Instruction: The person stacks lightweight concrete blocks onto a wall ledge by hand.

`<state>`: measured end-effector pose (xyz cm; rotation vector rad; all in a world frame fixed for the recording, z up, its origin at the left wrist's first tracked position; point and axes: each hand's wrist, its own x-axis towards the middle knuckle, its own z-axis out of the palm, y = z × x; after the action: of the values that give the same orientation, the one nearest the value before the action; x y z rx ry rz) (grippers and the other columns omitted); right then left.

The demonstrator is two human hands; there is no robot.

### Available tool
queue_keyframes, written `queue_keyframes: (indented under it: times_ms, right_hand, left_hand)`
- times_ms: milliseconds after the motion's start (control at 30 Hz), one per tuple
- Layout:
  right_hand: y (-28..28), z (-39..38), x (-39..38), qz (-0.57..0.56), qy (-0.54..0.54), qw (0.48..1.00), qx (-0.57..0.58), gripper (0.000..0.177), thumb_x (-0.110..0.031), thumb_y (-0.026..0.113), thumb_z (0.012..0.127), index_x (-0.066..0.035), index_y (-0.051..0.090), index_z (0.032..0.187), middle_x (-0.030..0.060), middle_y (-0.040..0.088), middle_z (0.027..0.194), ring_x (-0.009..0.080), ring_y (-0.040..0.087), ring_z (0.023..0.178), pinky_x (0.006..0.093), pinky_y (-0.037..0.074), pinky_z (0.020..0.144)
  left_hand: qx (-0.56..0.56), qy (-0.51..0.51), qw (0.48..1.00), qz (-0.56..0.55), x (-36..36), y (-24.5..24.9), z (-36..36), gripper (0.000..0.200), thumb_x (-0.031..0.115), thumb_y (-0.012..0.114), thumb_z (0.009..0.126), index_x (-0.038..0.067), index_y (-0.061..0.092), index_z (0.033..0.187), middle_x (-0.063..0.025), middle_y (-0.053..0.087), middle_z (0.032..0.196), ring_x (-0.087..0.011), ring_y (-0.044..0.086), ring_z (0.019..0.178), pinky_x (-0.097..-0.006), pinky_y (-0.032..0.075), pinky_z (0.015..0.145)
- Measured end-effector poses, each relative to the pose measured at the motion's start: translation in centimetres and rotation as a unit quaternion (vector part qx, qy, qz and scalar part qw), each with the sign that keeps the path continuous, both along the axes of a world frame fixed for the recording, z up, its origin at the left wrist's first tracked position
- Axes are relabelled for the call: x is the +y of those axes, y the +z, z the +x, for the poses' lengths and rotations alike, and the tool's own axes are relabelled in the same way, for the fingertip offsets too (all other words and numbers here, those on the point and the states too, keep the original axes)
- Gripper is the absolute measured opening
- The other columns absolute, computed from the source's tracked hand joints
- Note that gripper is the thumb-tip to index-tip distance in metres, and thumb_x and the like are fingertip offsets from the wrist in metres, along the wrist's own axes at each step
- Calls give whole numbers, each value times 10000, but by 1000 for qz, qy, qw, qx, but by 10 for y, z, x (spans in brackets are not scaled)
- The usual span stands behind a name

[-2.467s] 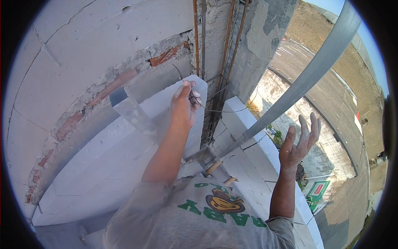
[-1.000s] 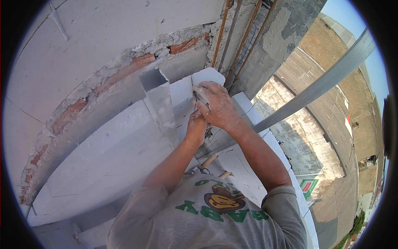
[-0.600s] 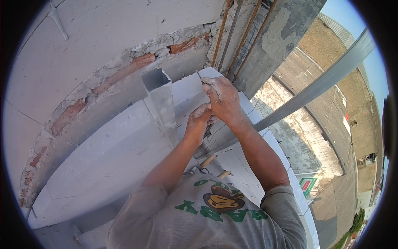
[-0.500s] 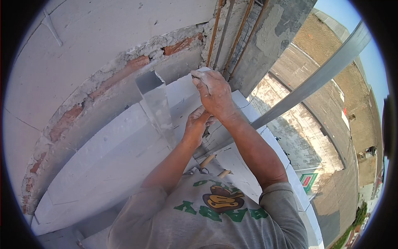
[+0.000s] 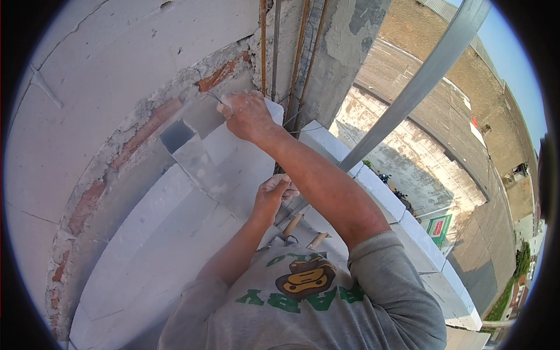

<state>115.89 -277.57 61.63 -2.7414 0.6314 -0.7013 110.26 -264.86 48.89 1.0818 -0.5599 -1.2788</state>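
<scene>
My right hand (image 5: 248, 114) is closed round a thin wire (image 5: 214, 97) whose end sticks out past the fingertips, over the top of a white block (image 5: 273, 111). Lower and nearer my chest, my left hand (image 5: 276, 194) has its fingers pinched together; what lies in them, if anything, is too small to make out. Rusty steel bars (image 5: 300, 49) rise just beyond my right hand, along a grey concrete column (image 5: 344, 52). A rectangular metal tube (image 5: 178, 137) stands against the white block wall (image 5: 157, 227), left of both hands.
A broken groove with exposed red brick (image 5: 146, 128) runs along the pale wall (image 5: 116, 64) at left. A long metal bar (image 5: 417, 81) slants across the right. Beyond the right-hand block row (image 5: 420, 239) is a drop to a street. Two wooden handles (image 5: 293, 225) lie near my chest.
My right hand has moved away from my left, up and leftward, carrying the wire end. My left hand stays low, fingers pinched. The whole view has shifted a little.
</scene>
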Motion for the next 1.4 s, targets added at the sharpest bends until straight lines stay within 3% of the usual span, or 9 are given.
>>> queue_keyframes:
  times_ms: [67, 133, 233, 433, 767, 1033, 1133, 1267, 1400]
  right_hand:
    - [1, 6, -1, -9, 13, 1000, -1, 234, -226, 499, 923, -46, 637, 977, 162, 639, 1011, 336, 558, 1054, 461, 349, 961]
    - [2, 6, -3, 10, 12, 997, 79, 256, -225, 490, 922, -72, 644, 1058, 153, 645, 1076, 323, 546, 1118, 505, 297, 1014]
    - [-4, 8, -10, 54, -25, 992, 114, 257, -202, 479, 918, -76, 636, 1077, 150, 640, 1121, 316, 530, 1166, 516, 279, 1029]
    - [-1, 17, -2, 34, -30, 986, 158, 296, -190, 443, 909, -81, 627, 1112, 164, 629, 1161, 302, 541, 1171, 533, 248, 1067]
    - [-13, 21, -5, 53, 5, 989, 136, 343, -231, 392, 931, -38, 610, 1113, 187, 629, 1153, 322, 559, 1144, 523, 255, 1074]
    - [-12, 15, -2, 73, 37, 992, 91, 306, -202, 399, 935, -39, 582, 1118, 203, 641, 1106, 322, 585, 1098, 479, 325, 1013]
    - [1, 15, 0, 61, 45, 985, 158, 291, -183, 417, 919, -46, 577, 1120, 189, 646, 1101, 311, 587, 1101, 471, 329, 1011]
    - [-4, 19, -1, 39, 51, 985, 159, 294, -174, 434, 903, -48, 571, 1131, 172, 652, 1104, 306, 591, 1100, 479, 325, 1011]
    - [-10, 17, -2, 51, 69, 982, 167, 390, -259, 402, 945, -36, 532, 1238, 197, 600, 1201, 305, 543, 1175, 503, 265, 1071]
  left_hand:
    - [-12, -5, 1000, 1, 3, -4, 3, 306, 303, 552, 937, 45, 613, 1090, -15, 646, 900, -94, 585, 808, -273, 449, 769]
    - [-2, 6, 1000, -1, 7, -8, 3, 301, 270, 541, 961, 6, 615, 1087, -68, 653, 900, -107, 591, 767, -231, 459, 705]
    - [2, 2, 1000, 17, 10, -21, 5, 308, 277, 546, 958, 8, 616, 1090, -71, 656, 905, -110, 593, 768, -231, 469, 721]
    - [7, 15, 999, 33, 17, -35, 8, 318, 269, 538, 960, -9, 598, 1104, -76, 653, 900, -112, 598, 773, -237, 479, 742]
    - [-19, 29, 998, 50, 22, -48, 14, 365, 342, 546, 948, 13, 601, 1097, -64, 655, 901, -133, 609, 785, -258, 459, 733]
    - [-8, 14, 998, 61, 22, -52, 7, 343, 337, 553, 948, 22, 608, 1073, -59, 656, 887, -119, 606, 771, -245, 463, 719]
    - [0, 16, 998, 60, 24, -53, 6, 326, 326, 554, 950, 25, 610, 1062, -54, 654, 877, -112, 605, 756, -233, 464, 701]
    - [-4, 33, 997, 68, 29, -53, 6, 340, 329, 552, 952, 14, 604, 1066, -63, 650, 867, -121, 607, 744, -232, 469, 689]
    - [-13, 46, 996, 77, 32, -56, 6, 364, 334, 548, 952, -6, 594, 1073, -80, 651, 868, -131, 613, 741, -238, 472, 682]
